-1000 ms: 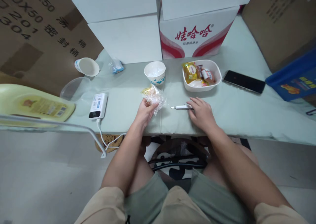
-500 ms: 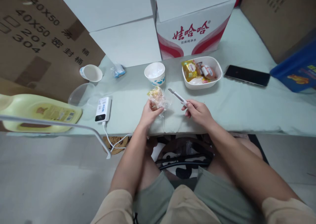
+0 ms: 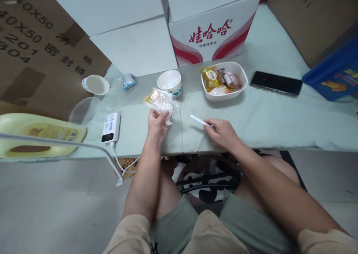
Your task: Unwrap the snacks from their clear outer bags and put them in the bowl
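Observation:
Crumpled clear plastic wrapper [image 3: 162, 100] with a yellowish part is pinched in my left hand [image 3: 157, 125], in front of a paper cup with a blue pattern [image 3: 177, 90]. I cannot make out whether food is still inside the wrapper. My right hand [image 3: 222, 131] grips a white utility knife [image 3: 197, 119], its tip pointing left toward the wrapper but apart from it. Behind my right hand stands a white bowl [image 3: 224, 96] holding several packaged snacks [image 3: 211, 78].
To the right lie a black phone [image 3: 276, 83] and a blue package [image 3: 334, 77]. On the left are another paper cup [image 3: 98, 85], a clear lid [image 3: 84, 110], a power bank [image 3: 111, 126] with its cable and a yellow jug [image 3: 41, 134]. Cartons [image 3: 214, 32] line the back.
My left hand has moved left with the wrapper, which now looks more spread out. The knife has turned in my right hand, showing its narrow side. The camera view has shifted slightly.

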A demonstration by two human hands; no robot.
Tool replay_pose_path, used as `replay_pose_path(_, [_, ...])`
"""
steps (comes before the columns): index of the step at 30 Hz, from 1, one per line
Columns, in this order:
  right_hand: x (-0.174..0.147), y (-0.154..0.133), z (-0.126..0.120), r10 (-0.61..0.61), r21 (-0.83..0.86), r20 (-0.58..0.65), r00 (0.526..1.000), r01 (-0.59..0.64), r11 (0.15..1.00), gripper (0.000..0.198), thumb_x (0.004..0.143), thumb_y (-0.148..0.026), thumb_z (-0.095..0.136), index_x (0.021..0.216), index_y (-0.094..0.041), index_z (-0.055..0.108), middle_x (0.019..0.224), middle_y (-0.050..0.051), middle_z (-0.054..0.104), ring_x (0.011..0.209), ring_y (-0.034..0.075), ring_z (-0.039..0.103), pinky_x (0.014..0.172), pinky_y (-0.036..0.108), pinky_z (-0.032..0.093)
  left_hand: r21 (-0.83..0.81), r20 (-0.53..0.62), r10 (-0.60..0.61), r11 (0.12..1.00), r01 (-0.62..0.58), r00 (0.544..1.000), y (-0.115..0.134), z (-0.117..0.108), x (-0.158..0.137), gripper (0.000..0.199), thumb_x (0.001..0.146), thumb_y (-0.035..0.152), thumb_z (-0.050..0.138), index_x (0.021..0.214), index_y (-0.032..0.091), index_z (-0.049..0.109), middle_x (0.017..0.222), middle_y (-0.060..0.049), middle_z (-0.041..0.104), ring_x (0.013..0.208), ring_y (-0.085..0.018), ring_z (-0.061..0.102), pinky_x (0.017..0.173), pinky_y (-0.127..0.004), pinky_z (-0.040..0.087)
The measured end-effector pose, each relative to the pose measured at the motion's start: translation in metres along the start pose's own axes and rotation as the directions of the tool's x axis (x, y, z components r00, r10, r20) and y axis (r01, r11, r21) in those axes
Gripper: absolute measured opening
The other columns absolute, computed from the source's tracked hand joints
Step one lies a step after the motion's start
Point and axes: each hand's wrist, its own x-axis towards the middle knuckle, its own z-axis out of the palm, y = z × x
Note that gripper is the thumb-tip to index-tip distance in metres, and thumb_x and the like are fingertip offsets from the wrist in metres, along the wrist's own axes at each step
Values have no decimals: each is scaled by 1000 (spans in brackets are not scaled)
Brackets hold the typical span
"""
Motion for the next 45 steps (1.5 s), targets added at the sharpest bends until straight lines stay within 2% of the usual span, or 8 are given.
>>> replay_pose_path(6, [4, 15, -6, 65, -284, -128, 990, -99, 954, 29, 86, -25, 51, 109, -20, 67, 104, 12, 69, 93, 30, 61, 79, 41, 45, 72, 177, -330, 944, 322, 927, -6, -17, -10, 47, 58, 33, 82, 99, 19, 65, 82, -3, 70, 75, -20, 67, 63, -29, 53])
replay_pose_path(11, [4, 6, 0, -146, 1, -154, 977, 148, 989, 62, 82, -31, 57, 141, -19, 43, 134, 14, 55, 120, 30, 51, 100, 46, 42, 173, 301, -445, 895, 411, 843, -11, -11, -19, 60, 63, 54, 78, 113, 22, 66, 94, -6, 71, 71, -20, 66, 62, -31, 53])
replay_pose_path(17, [4, 0, 1, -193, 191, -135, 972, 217, 957, 48, 83, -31, 56, 129, -19, 51, 122, 12, 63, 109, 26, 60, 94, 41, 48, 139, 280, -159, 982, 124, 947, -14, -7, -8, 64, 66, 63, 72, 118, 27, 62, 131, -9, 57, 68, -11, 61, 51, -23, 44])
replay_pose_path(23, [8, 2, -2, 100, 367, -163, 981, -33, 930, 17, 86, -35, 51, 94, -21, 56, 90, 6, 67, 83, 21, 64, 77, 34, 52, 409, 293, 49, 896, -172, 955, -18, -6, -8, 60, 55, 35, 87, 110, 25, 65, 138, -9, 50, 128, -27, 48, 94, -31, 46])
replay_pose_path(31, [22, 33, 5, 397, 685, -243, 885, -133, 716, 31, 85, -35, 51, 113, -26, 42, 110, 7, 62, 87, 20, 67, 66, 33, 56, 360, -22, -20, 933, 26, 1000, -19, -7, -3, 33, 72, 45, 72, 89, 21, 58, 84, -1, 65, 62, -14, 61, 53, -24, 44])
replay_pose_path(37, [14, 29, -16, 233, 281, -573, 785, -79, 956, 36, 87, -30, 48, 122, -22, 46, 119, 13, 57, 111, 25, 58, 87, 42, 51, 485, -115, 120, 873, -50, 986, -19, -18, -3, 50, 72, 41, 75, 111, 26, 47, 105, -3, 59, 74, -12, 62, 61, -22, 46])
replay_pose_path(42, [5, 6, -15, -104, -185, -321, 941, 45, 982, 33, 87, -30, 52, 118, -22, 58, 117, 12, 64, 115, 30, 54, 99, 46, 37, 680, 9, 257, 707, -195, 966, -19, -22, -3, 36, 72, 30, 75, 104, 24, 60, 118, -7, 52, 113, -23, 54, 94, -34, 45])
replay_pose_path(45, [5, 5, -7, -140, -309, -227, 964, 65, 949, 36, 85, -26, 56, 121, -21, 60, 112, 11, 66, 120, 31, 50, 103, 48, 28, 712, 78, 244, 664, -226, 967, -20, -23, -2, 13, 71, 27, 73, 81, 20, 68, 114, -9, 51, 121, -27, 48, 104, -39, 40])
